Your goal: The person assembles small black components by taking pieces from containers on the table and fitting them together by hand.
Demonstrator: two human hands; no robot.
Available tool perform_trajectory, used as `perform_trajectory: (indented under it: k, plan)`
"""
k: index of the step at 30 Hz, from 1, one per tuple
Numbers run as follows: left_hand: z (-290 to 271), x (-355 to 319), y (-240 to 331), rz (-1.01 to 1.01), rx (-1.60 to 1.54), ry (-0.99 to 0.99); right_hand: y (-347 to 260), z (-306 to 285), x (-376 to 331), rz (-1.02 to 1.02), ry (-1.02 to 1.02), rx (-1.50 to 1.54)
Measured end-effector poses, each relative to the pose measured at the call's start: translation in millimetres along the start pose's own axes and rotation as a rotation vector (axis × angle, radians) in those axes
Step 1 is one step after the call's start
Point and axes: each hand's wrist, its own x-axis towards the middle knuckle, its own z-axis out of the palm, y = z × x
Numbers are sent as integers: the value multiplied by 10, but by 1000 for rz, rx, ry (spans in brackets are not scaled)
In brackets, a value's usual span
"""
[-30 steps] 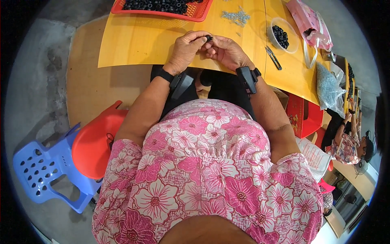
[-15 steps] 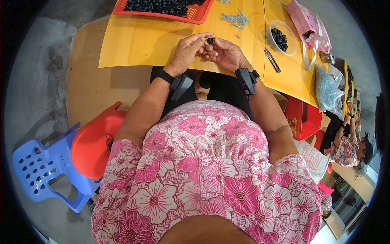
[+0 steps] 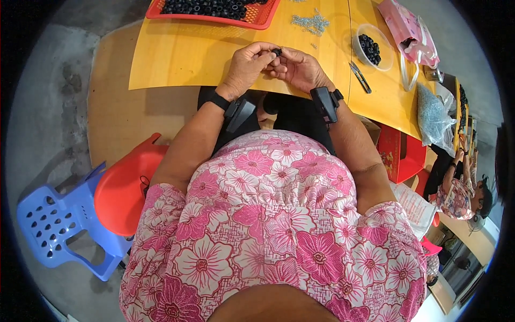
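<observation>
Red mesh basket [image 3: 260, 23] of black rings [image 3: 209, 8] stood farther off, your left hand [image 3: 245, 65] pinched a small black part [image 3: 277, 52] over the yellow table [image 3: 182, 64], your right hand [image 3: 301, 71] pinched its other side, snips [image 3: 361, 78] lay near a clear tub [image 3: 387, 61].

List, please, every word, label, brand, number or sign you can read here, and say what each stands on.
None can be read.
White sack: faint printing, too small to read.
Red box: gold marks, too small to tell if writing.
Held black piece: no lettering visible.
</observation>
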Motion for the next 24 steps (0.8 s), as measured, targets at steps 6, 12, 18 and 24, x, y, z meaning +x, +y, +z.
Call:
perform_trajectory:
  k: [6,12,18,24]
  plan:
    - [-14,7,-27,11,56,19,10,-6,-12,5,26,-1]
    - [-15,10,-60,38,62,9,0,29,-29,-30,23,-56]
    - [-7,21,-64,48,39,24,-19,-46,-6,23,41,-58]
    - [17,11,-37,39,52,56,-56,-103,3,89,0,19]
